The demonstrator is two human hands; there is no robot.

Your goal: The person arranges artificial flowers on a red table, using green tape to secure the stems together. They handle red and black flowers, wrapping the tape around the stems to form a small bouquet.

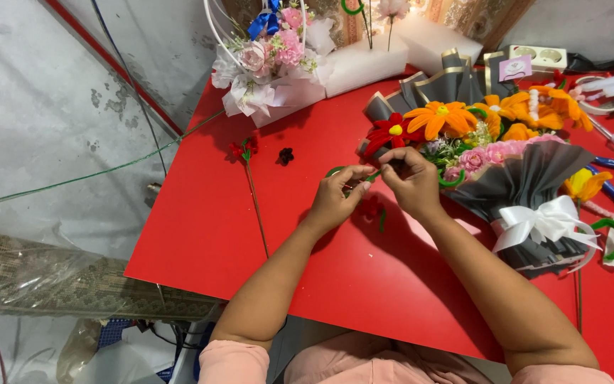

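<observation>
Stem end hidden between fingertips; small red flower half covered below the hands. Left hand and right hand meet fingertip to fingertip, both pinching a green pipe-cleaner stem (thin, hard to trace). Just right of the pinch: grey-wrapped bouquet, on red table.

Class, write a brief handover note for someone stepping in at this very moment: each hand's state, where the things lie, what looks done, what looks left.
Left hand: pinching a green pipe-cleaner stem on the red table.
Right hand: fingers closed on the same stem, at the edge of the grey-wrapped bouquet.
Done: the bouquet already holds a red flower, orange flowers and pink ones, and its white bow is tied.
Left: a loose red stemmed flower, a small dark flower and a red piece under the hands lie unused.
</observation>
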